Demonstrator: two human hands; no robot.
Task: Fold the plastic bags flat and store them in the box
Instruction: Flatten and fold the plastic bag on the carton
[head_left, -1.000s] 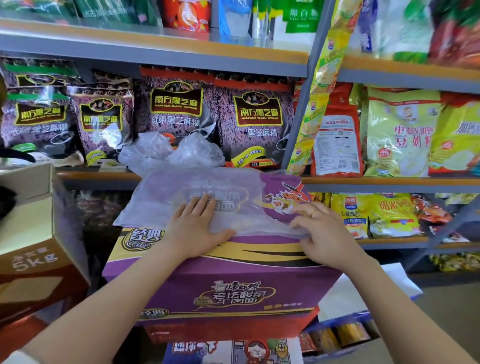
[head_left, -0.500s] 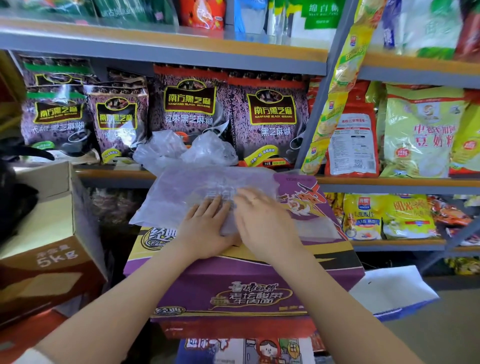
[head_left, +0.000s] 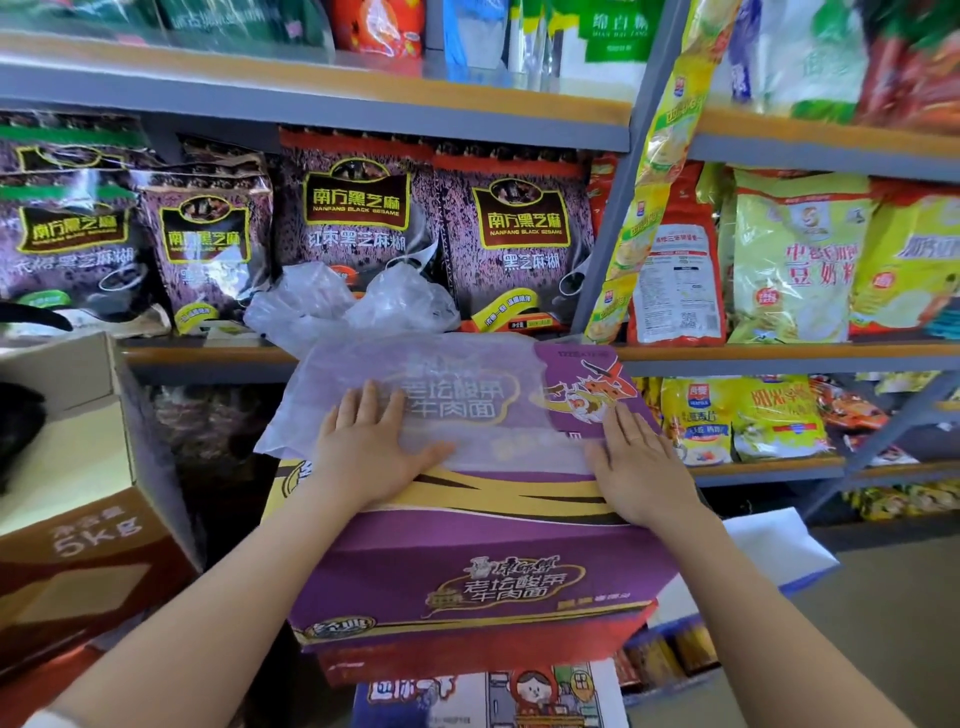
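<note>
Both hands flat: right hand (head_left: 641, 467) has swept from beside left hand (head_left: 366, 449) toward 3 o'clock, smoothing the plastic bag (head_left: 447, 405) on the purple carton (head_left: 467, 561); folding comes next

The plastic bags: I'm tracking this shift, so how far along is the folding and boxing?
Done: nothing looks stored; no folded bag is visible in the open brown carton. In hand: one clear plastic bag lies spread on the purple noodle carton, pressed flat by the left hand and right hand. Left: folding it, boxing it, then the crumpled bags on the shelf behind.
</note>
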